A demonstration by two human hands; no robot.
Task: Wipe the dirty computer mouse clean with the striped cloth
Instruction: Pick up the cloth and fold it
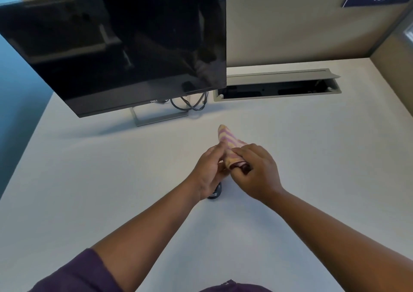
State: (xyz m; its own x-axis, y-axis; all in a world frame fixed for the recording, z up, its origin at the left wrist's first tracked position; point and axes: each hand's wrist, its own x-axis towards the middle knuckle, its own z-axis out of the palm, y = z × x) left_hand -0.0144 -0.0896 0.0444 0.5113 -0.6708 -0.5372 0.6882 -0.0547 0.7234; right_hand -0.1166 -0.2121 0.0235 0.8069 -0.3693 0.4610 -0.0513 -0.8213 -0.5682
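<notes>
A dark computer mouse (216, 192) is held above the white desk (111, 179) in my left hand (209, 171); only its lower end shows below the palm, the rest is hidden. My right hand (257, 172) grips the yellow and pink striped cloth (230, 143) and presses it against the upper part of the mouse. A loose corner of the cloth sticks up and away past both hands.
A black switched-off monitor (125, 45) on a grey stand (156, 117) stands at the back left, with cables (190, 103) behind it. An open cable tray (277, 88) is set into the desk at the back right. Beige partition walls (301, 30) close the far side.
</notes>
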